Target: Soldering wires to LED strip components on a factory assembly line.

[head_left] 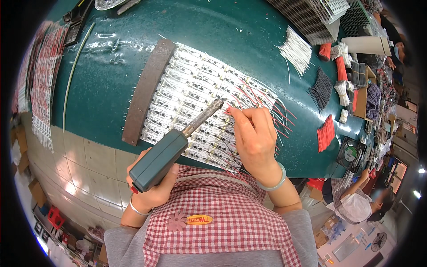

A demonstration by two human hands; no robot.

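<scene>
My left hand (161,189) is wrapped round the dark green body of a pistol-shaped soldering iron (161,159). The iron's worn metal tip reaches up and right over a white panel of small circuit boards (184,78), close to my right fingertips. My right hand (257,140) is closed in a pinch on red wire (228,110) at the panel's surface, right beside the tip. Whether the tip touches the panel cannot be made out. Red, white and black wires trail from the panel's right part, some passing under my right hand. A brown metal bar (149,93) lies along the panel's left edge.
On the green tabletop (102,84), to the right, lie bunches of white wires (296,50), black wires (321,89) and red wires (326,133). A small black fan (351,154) stands at the right edge. Wired strips (46,80) hang at the left. A person (356,204) sits at right.
</scene>
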